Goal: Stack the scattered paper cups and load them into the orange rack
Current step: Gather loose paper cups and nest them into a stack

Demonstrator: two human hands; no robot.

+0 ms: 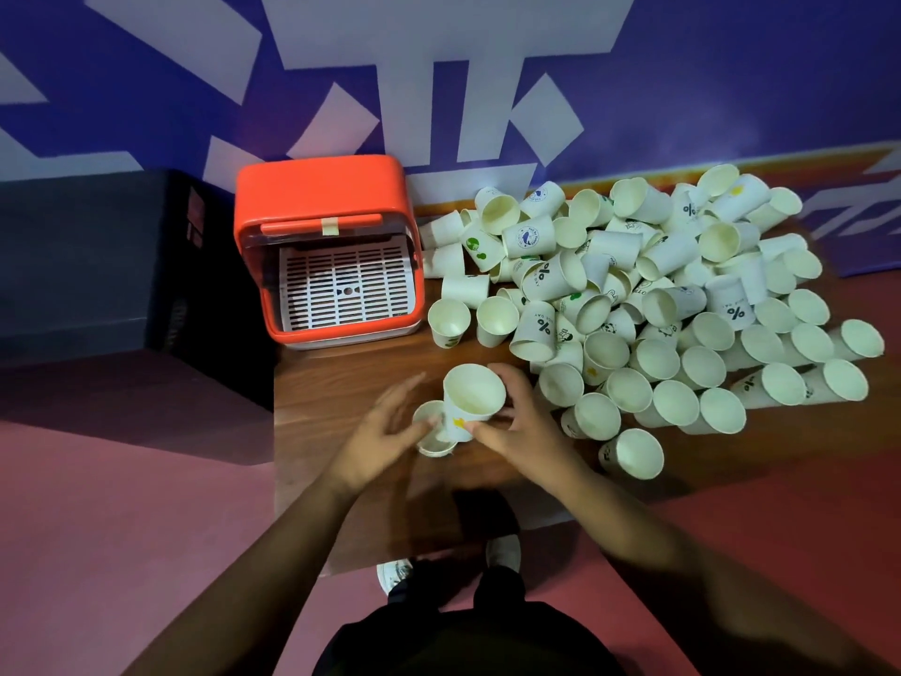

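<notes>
Hands nesting cups
Seat top cup, gripped by right hand, squarely into lower cup touched by loose-fingered left hand.

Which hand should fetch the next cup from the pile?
Right, probably: the right hand sits beside the pile, though it grips a cup; the left hand is farther off.

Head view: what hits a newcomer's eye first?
A big heap of white paper cups sprawls over the right side of the table. The orange rack stands open at the back left. Front centre, the right hand grips one cup.
</notes>
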